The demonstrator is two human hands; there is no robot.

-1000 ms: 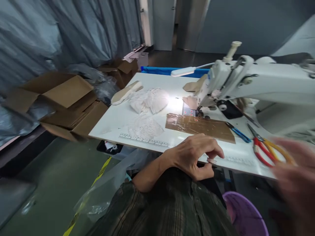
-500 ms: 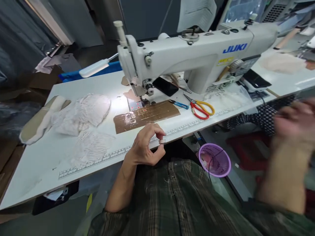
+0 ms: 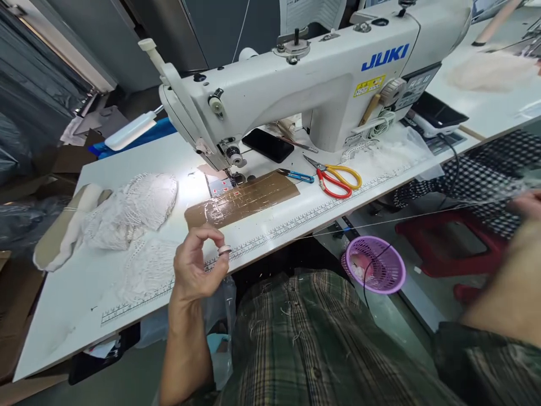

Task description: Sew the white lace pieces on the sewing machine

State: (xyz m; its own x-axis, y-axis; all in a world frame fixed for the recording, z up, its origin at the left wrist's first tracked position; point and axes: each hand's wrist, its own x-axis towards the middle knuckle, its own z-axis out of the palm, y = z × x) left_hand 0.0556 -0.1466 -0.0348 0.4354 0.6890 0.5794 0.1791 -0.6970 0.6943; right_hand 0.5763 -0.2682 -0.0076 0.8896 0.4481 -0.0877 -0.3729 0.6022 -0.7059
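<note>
My left hand [image 3: 196, 262] is closed in a pinch over the table's front edge. A small, pale bobbin [image 3: 225, 249] is held between its thumb and forefinger. A thin white thread [image 3: 401, 217] stretches across from near the table edge to the right. At the right border my right hand [image 3: 528, 204] is partly cut off, with the forearm blurred; loose strands of the thread meet its fingers. Behind my left hand a glossy brown strip [image 3: 249, 198] lies under the needle area of the white sewing machine [image 3: 291, 90].
Blue thread snips [image 3: 298, 176], red-and-yellow scissors [image 3: 336, 177] and a black phone [image 3: 268, 145] lie by the machine. White lace pieces [image 3: 146, 206] and a sole-shaped piece [image 3: 63, 225] are on the left. A purple basket [image 3: 374, 265] and red stool [image 3: 448, 256] stand below.
My left hand has moved left with the bobbin, and the view has shifted. My right hand has swung lower and farther right; the thread now shows stretched between the two sides.
</note>
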